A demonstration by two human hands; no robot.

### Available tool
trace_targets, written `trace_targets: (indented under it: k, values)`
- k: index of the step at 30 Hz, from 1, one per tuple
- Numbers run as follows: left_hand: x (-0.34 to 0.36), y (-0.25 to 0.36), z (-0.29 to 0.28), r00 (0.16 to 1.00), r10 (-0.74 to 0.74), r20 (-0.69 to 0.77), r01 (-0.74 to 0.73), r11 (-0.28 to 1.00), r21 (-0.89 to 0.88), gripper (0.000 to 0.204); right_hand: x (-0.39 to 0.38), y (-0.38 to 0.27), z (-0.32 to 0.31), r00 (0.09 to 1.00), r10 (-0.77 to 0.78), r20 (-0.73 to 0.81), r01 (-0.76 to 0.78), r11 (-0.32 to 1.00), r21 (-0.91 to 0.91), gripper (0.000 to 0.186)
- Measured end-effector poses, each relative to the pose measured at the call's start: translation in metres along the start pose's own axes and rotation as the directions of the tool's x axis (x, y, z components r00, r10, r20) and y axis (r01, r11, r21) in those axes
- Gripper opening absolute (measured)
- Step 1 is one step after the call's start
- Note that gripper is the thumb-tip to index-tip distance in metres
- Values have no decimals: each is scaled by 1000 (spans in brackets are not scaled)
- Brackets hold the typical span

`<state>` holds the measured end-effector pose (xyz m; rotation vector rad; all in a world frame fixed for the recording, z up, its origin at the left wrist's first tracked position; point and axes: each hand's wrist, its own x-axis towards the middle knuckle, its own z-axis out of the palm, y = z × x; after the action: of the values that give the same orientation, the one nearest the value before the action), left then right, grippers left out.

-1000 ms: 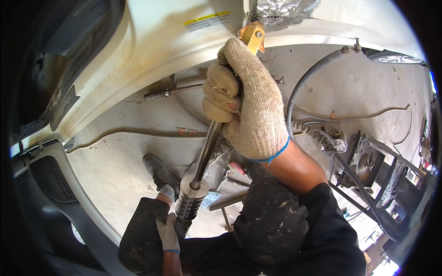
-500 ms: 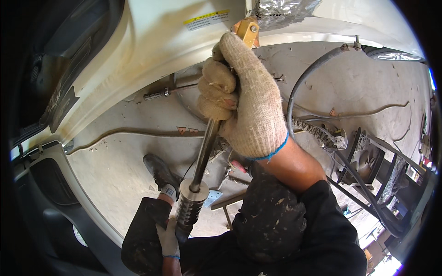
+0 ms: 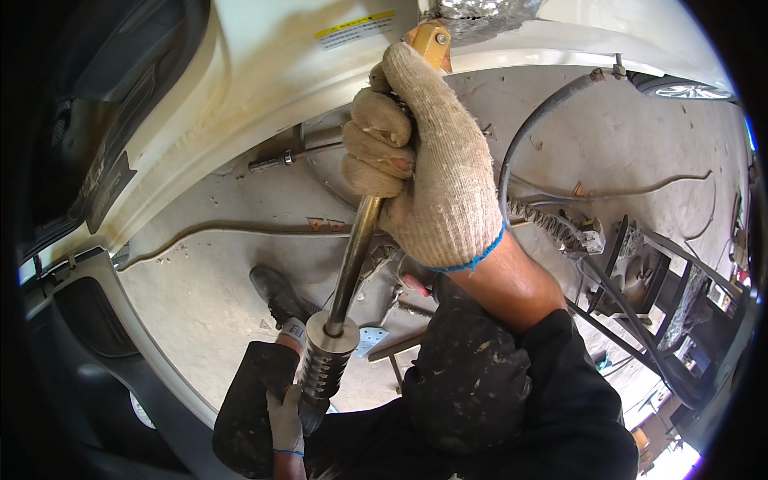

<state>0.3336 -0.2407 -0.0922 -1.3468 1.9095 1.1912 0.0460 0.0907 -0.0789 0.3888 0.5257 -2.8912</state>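
Slide hammer rod [image 3: 354, 256] runs from frame centre down to its ribbed steel weight [image 3: 324, 364]. Right hand [image 3: 428, 152], gloved, wraps the rod's upper end, hiding it. Left hand [image 3: 286, 416], lower centre, grips below the weight, partly cut off behind it.

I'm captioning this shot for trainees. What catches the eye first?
A gloved right hand at centre grips a metal rod pressed up against a white car body. Lower down, the gloved left hand holds the ribbed steel weight on the rod.
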Motion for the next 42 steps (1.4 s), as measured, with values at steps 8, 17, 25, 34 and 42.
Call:
trace_targets:
  k: [8,17,25,34,42]
  values:
    - [-6,19,6,997,-42,63,48,994,-101,37,1,1,4,1000,3,-18,-3,1000,15,26]
    - [-6,20,5,994,-46,104,60,988,-141,37,2,2,6,999,-28,-37,29,999,18,24]
    - [-11,4,3,1000,-14,26,18,987,-158,33,4,-2,3,1000,-22,-12,21,1000,-7,22]
    - [-22,75,-69,982,-67,177,62,997,35,30,5,3,24,995,-18,-101,27,995,93,21]
    - [-87,99,-102,908,-388,156,380,921,84,27,8,-1,25,1000,-22,-15,24,971,239,23]
